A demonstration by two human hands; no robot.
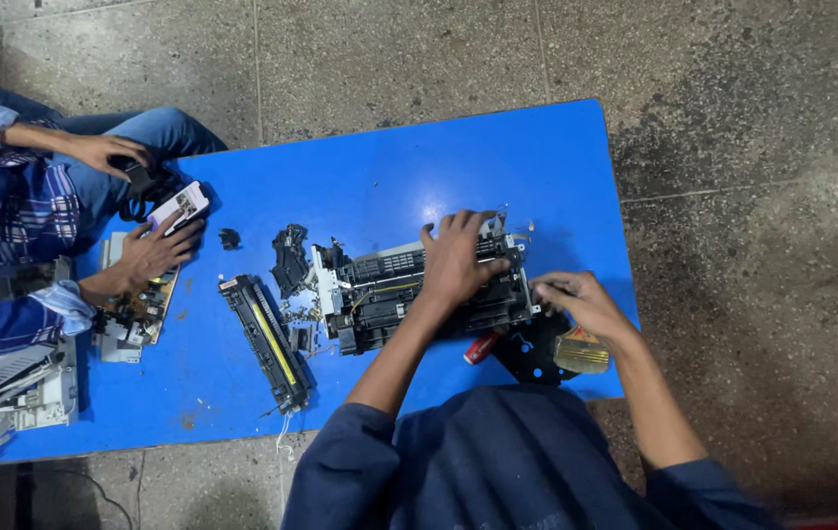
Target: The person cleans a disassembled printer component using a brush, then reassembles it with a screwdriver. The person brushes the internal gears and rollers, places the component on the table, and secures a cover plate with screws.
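Your left hand (455,257) lies spread, palm down, on top of the stripped black-and-grey plastic printer chassis (390,294) in the middle of the blue bench (380,167), while your right hand (576,299) pinches closed at the chassis's right end; what it grips is too small to tell. Left of the chassis lies a long black roller unit with a yellow strip (267,342), just right of it a small red cylinder (482,346) and a black round plate (529,355). Far left of the chassis, another person's hand (152,253) touches a white phone (180,206).

Blue table (419,167) on speckled stone floor (733,98)
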